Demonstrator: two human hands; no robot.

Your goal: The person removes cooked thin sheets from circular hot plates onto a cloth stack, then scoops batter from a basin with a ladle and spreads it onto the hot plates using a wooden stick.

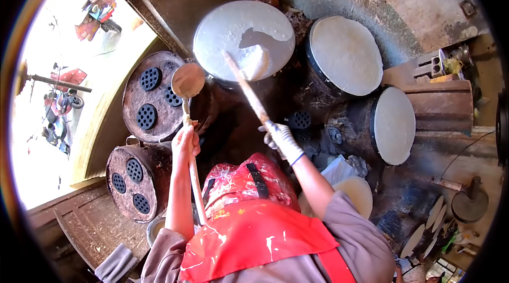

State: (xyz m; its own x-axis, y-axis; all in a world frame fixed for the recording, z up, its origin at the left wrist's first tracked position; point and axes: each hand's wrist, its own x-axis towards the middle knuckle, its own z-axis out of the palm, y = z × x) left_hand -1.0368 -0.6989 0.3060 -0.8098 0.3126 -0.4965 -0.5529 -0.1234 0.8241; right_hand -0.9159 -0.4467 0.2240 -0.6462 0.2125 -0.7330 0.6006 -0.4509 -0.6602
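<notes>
Holding ladle (pixel 188 80) in left hand (pixel 185 144), stick (pixel 245 88) in right hand (pixel 283 141)

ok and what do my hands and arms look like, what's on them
The left hand is bare, with no glove. The right hand wears a whitish glove with a thin bluish band at its cuff. Both forearms are uncovered, below loose, plain grey-brown sleeves.

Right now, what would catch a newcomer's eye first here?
The bright red apron at bottom centre stands out first. Above it, the gloved right hand holds a long stick pointing at a round white surface, top centre, while the left hand grips a ladle near a brown drum, left.
</notes>
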